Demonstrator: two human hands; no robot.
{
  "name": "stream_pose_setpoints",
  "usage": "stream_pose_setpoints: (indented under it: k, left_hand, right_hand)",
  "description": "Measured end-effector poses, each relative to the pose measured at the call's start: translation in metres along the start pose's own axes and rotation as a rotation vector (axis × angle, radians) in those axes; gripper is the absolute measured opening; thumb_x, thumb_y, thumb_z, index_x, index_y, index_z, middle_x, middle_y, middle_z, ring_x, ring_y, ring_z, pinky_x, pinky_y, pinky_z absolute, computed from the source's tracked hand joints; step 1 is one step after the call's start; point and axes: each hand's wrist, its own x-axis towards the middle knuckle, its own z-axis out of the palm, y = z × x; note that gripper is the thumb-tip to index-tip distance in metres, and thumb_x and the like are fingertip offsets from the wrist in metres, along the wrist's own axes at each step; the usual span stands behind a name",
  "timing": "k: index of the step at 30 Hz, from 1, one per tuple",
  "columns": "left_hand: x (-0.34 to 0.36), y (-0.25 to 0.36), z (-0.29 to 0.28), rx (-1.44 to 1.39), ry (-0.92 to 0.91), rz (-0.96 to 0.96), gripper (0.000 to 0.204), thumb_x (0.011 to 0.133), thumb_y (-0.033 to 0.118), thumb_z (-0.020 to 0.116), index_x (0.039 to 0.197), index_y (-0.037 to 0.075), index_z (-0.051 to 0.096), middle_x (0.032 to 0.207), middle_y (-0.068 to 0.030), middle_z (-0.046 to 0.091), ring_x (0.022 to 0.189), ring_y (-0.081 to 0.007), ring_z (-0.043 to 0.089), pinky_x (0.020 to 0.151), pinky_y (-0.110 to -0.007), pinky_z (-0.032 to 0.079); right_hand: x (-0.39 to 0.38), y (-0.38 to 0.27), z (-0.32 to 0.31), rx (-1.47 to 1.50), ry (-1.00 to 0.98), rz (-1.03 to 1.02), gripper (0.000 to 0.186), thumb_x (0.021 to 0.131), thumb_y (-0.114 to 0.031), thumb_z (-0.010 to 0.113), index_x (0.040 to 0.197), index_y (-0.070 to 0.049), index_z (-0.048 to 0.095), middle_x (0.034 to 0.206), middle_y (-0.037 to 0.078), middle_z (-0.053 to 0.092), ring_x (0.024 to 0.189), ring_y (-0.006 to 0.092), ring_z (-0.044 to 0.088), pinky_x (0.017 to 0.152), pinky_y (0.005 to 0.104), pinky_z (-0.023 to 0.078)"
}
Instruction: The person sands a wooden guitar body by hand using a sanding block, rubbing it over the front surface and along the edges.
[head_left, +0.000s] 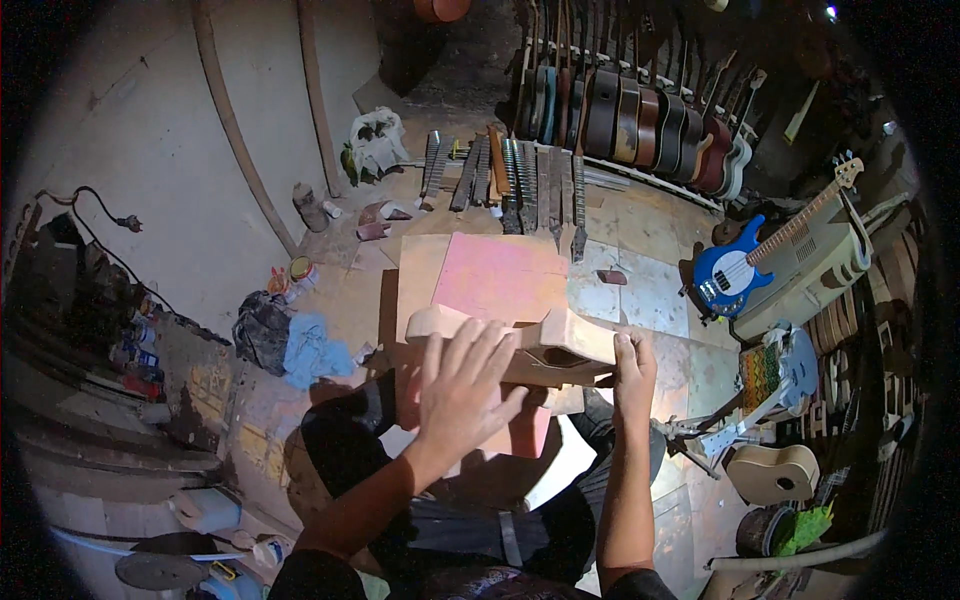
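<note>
A bare wooden guitar body (574, 332) with a cut-out in its side stands tilted on edge in front of me. Beneath it lies a pink sheet (500, 272) on a low wooden bench (416, 268). My left hand (460, 388) rests against the near face of the body, its fingers stretched out and spread. At the right end, my right hand (634, 376) grips the body's edge, thumb on the near side. The body's underside and part of its near face are hidden by my hands.
Several guitar necks (510, 180) lie on the floor ahead, before a rack of guitars (630, 120). A blue bass guitar (730, 272) leans at the right, above an unfinished acoustic body (775, 475). A blue cloth (312, 350) and black bag (262, 332) lie left.
</note>
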Motion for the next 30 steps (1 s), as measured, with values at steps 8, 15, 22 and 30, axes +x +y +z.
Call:
stream_pose_setpoints:
  k: [8,15,22,30]
  left_hand:
    - [-0.008,-0.048,-0.008,0.018,0.137,-0.125,0.066,0.082,0.035,0.086,0.139,0.012,0.064,0.154,-0.0183,0.054,0.150,-0.0414,0.041,0.126,-0.062,0.021]
    - [0.016,-0.091,-0.012,-0.421,0.065,-0.129,0.066,0.070,0.031,0.097,0.123,0.006,0.064,0.117,-0.0156,0.068,0.108,-0.0352,0.071,0.092,-0.044,0.058]
    - [0.022,-0.065,0.003,-0.423,0.049,-0.015,0.048,0.073,0.032,0.096,0.108,0.007,0.074,0.104,-0.0102,0.071,0.095,-0.0285,0.071,0.082,-0.041,0.060]
    - [0.040,-0.004,-0.024,-0.176,0.051,0.040,0.042,0.069,0.025,0.093,0.105,0.011,0.076,0.096,-0.0051,0.069,0.090,-0.0260,0.066,0.075,-0.039,0.056]
  right_hand:
    - [0.016,0.023,-0.009,0.063,-0.017,-0.062,0.030,0.107,-0.028,0.061,0.115,0.001,0.067,0.099,0.006,0.068,0.085,0.0120,0.061,0.071,0.0282,0.051]
    - [0.027,0.032,-0.020,0.096,-0.244,-0.051,0.042,0.106,-0.042,0.059,0.122,-0.004,0.066,0.097,0.005,0.069,0.073,0.0120,0.065,0.053,0.0245,0.048]
    - [0.046,-0.010,-0.007,-0.120,0.264,-0.261,0.040,0.104,-0.022,0.061,0.138,-0.002,0.066,0.130,0.012,0.071,0.089,0.0110,0.067,0.061,0.0244,0.054]
    - [-0.054,-0.046,0.014,-0.438,-0.096,-0.756,0.046,0.091,0.011,0.056,0.135,0.004,0.067,0.132,0.023,0.071,0.110,0.0292,0.074,0.096,0.0361,0.058]
